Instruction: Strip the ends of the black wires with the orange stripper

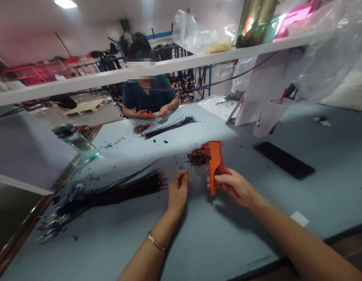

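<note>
My right hand (232, 186) is closed around the handles of an orange wire stripper (215, 162), its jaws pointing away from me. My left hand (178, 192) pinches a thin dark wire (183, 173) between its fingertips, just left of the stripper. A bundle of black wires (110, 190) lies fanned out on the blue table (213, 242) to the left of my left hand. A small heap of stripped dark bits (197, 157) sits just beyond the tool's jaws.
Across the table a person in a dark top (148, 97) works on another wire bundle (169, 127). A green-capped bottle (77, 141) lies at the left edge. A black phone (284, 160) rests to the right. A white shelf (183, 62) spans overhead.
</note>
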`<state>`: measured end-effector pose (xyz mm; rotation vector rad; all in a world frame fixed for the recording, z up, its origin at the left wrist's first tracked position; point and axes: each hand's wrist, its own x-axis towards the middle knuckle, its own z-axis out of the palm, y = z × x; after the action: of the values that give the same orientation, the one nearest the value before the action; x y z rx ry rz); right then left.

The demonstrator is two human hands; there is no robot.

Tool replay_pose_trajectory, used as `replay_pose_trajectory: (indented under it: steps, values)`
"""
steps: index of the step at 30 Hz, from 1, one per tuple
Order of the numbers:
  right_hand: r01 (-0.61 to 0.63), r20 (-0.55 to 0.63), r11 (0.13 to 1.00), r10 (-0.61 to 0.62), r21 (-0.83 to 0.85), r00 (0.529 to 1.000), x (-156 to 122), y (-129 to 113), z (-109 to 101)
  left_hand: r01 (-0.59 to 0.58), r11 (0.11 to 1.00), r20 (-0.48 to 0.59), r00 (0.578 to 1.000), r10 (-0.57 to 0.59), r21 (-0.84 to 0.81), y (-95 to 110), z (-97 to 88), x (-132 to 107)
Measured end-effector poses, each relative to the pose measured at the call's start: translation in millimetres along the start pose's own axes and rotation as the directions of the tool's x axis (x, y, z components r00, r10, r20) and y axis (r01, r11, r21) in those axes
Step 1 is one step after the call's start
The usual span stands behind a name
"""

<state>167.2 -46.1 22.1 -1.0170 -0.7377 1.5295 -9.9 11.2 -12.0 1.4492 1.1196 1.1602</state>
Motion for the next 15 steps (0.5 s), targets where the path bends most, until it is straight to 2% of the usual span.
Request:
replay_pose_trajectory:
  steps: [7,11,15]
  values:
    - [-0.084,0.15,0.996,0.081,0.017,0.985,-10,7,-10,-0.032,0.994,-0.027,0.999,0.035,0.103,4,-6.6,0]
    - [-0.239,0.294,0.968,0.206,0.081,0.933,-12,8,-7,-0.023,0.99,-0.019,0.999,0.026,0.136,3,-8.6,0]
    - [-0.307,0.349,0.942,0.244,0.139,0.905,-16,13,-1,-0.042,0.988,-0.024,0.999,0.046,0.148,4,-11.0,-1]
